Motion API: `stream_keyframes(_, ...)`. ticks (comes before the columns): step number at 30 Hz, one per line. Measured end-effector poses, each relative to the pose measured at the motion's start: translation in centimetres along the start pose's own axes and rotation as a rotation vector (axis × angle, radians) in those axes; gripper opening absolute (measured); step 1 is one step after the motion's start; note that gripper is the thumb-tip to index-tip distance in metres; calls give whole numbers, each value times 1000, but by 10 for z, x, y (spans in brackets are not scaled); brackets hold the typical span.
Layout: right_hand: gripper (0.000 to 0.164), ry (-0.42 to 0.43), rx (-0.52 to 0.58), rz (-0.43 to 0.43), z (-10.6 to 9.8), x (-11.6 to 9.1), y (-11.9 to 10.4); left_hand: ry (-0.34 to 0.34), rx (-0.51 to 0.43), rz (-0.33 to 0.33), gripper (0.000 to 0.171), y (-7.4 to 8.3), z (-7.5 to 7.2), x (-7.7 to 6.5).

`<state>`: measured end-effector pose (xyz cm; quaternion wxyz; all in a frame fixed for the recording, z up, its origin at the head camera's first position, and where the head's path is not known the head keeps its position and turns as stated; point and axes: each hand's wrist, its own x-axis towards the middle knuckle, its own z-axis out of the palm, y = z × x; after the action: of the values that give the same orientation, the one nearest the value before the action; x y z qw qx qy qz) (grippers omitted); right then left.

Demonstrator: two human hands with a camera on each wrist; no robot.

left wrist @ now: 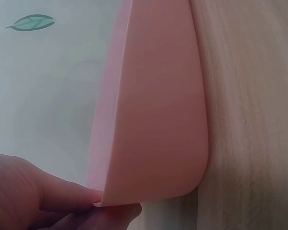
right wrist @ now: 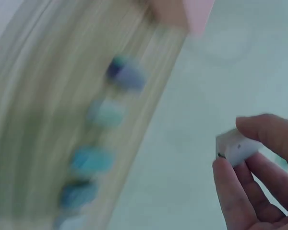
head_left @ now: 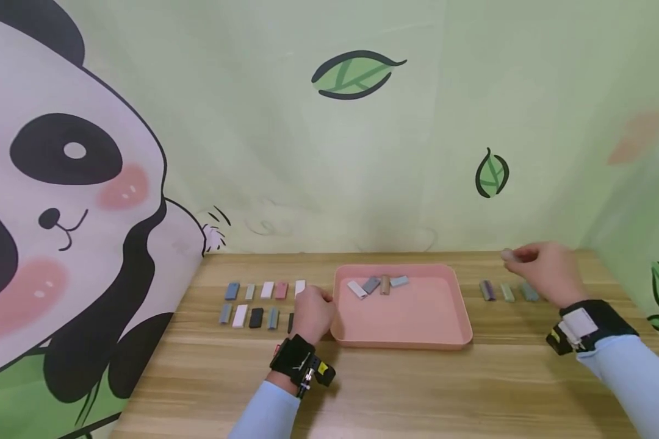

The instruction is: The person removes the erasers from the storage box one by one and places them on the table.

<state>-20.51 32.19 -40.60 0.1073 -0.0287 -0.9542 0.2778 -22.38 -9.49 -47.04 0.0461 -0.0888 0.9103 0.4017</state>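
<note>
My left hand (head_left: 312, 313) pinches the left rim of the shallow pink tray (head_left: 401, 320), thumb above and fingers below in the left wrist view. Several small blocks lie near the tray's back: a white block (head_left: 357, 289), a grey block (head_left: 371, 285), a brown block (head_left: 385, 285) and a light grey-blue block (head_left: 399, 281). To the right of the tray and raised over the table's back, my right hand (head_left: 551, 273) pinches a small whitish block (right wrist: 236, 147) with dark specks between thumb and fingertips.
Two rows of small blocks, such as a blue block (head_left: 232, 291) and a black block (head_left: 256, 317), lie left of the tray. A row including a purplish block (head_left: 487, 291) and a pale green block (head_left: 507, 292) sits below my right hand. A printed cloth (head_left: 263, 122) hangs behind the wooden table (head_left: 395, 390).
</note>
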Motion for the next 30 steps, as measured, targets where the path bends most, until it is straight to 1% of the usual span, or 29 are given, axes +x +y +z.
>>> stream_keyframes(3,55,79,-41,50,-14,-5,28,2,-5,4,12,1,-1,1)
stream_keyframes(7,52,107,-113,133,-22,-15,61,10,-4,-6,12,2,-4,1)
stream_keyframes(11,50,93,-172,243,-22,-26,84,12,1,-21,11,3,-5,1)
stream_keyframes(14,47,77,-210,293,-19,-32,96,10,7,-23,12,4,-5,0)
stream_keyframes(18,43,27,-217,331,-15,-38,105,5,5,-32,11,5,-5,0)
stream_keyframes(22,43,-25,-212,375,-12,-42,106,0,5,-31,11,4,-4,0)
stream_keyframes(25,42,-41,-219,378,-11,-44,108,2,3,-14,11,2,-2,0)
stream_keyframes(30,42,-60,-224,418,-10,-44,110,50,32,55,11,-1,1,-1)
